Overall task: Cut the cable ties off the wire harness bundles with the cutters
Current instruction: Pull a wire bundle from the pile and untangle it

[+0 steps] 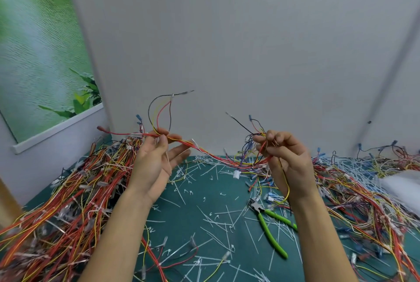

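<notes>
I hold one wire harness bundle [211,155] of red, yellow and black wires stretched in the air between both hands. My left hand [154,159] pinches its left part between thumb and forefinger, the other fingers spread. My right hand [285,156] grips the right end with curled fingers, and loose wires hang down from it. A white cable tie [196,143] sticks out of the bundle just right of my left hand. The green-handled cutters [269,228] lie on the green mat below my right forearm, held by neither hand.
A big heap of tied harnesses [68,202] covers the left of the green mat [181,213]. Another heap [363,191] lies on the right. Several cut white tie pieces [216,220] litter the middle. A grey wall [227,43] stands close behind.
</notes>
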